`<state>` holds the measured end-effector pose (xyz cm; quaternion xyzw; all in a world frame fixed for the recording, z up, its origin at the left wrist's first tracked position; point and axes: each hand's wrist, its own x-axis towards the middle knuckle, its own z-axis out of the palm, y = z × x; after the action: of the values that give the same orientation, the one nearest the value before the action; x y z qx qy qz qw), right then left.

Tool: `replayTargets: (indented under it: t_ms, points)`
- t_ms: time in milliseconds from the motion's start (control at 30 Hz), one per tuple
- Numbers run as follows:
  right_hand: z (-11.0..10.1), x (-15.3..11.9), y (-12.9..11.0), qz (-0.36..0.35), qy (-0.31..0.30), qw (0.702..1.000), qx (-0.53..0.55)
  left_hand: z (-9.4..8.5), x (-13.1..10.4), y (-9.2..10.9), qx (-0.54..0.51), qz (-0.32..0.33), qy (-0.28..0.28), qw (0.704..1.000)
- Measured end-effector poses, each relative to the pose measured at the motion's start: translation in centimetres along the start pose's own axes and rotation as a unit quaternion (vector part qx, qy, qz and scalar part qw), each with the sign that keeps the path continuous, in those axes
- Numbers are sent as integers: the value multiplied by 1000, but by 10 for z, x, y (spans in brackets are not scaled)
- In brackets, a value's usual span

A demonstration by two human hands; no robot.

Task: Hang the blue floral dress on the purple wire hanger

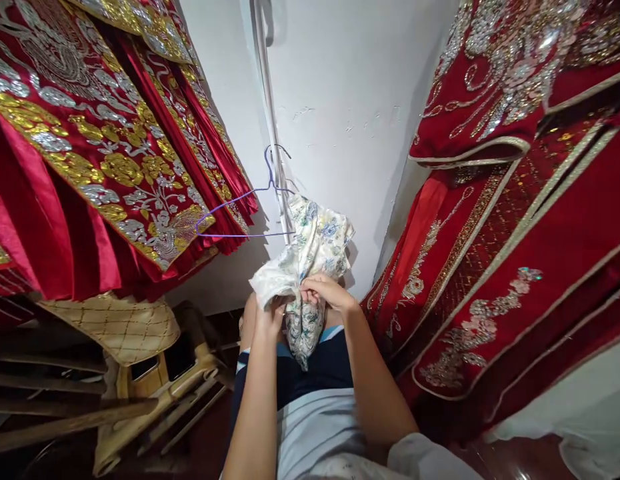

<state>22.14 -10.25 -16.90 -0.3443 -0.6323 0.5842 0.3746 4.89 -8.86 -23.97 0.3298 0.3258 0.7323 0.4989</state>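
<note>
A white garment with a blue and yellow floral print (324, 235) hangs by one side on a purple wire hanger (230, 235), whose left half is bare. My right hand (324, 291) pinches the garment's cloth near its middle. Close beside it, my left hand (274, 313) is at the same cloth, with a pale fold draped over its fingers and hiding most of them. The lower part of the garment bunches to a point above my lap.
Red embroidered garments with gold and silver (125, 167) hang at the left. More red beaded garments (490, 267) hang at the right. A wooden chair (155, 407) stands at the lower left. A thin white pole (270, 100) runs along the white wall (350, 80).
</note>
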Motion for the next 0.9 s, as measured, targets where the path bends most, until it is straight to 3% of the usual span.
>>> replayTargets:
  t_ms: [67,167,267,367,500,600,700,833,900]
  points:
    - [-10,-9,0,33,-52,998,-17,11,-7,1,-6,-19,0,1000]
    - [-24,-19,2,95,-109,987,-64,26,-14,26,-2,-27,-22,999]
    - [-31,-23,6,135,-65,980,-131,43,-27,54,-24,-3,-78,997]
    - [-26,-23,7,90,-2,987,-133,60,-45,67,-23,19,-121,992]
    - [-5,-25,-4,-18,-40,992,-121,74,-66,69,100,65,-154,981]
    - [14,-27,-16,-66,-38,988,-135,73,-73,78,210,116,-195,951]
    - [25,-27,-21,-76,-28,995,-66,64,-69,86,246,139,-219,934]
    - [26,-31,-24,-17,-29,994,101,41,-57,78,217,82,-263,936]
    - [20,-37,-30,6,-83,988,131,27,-57,68,242,59,-270,930]
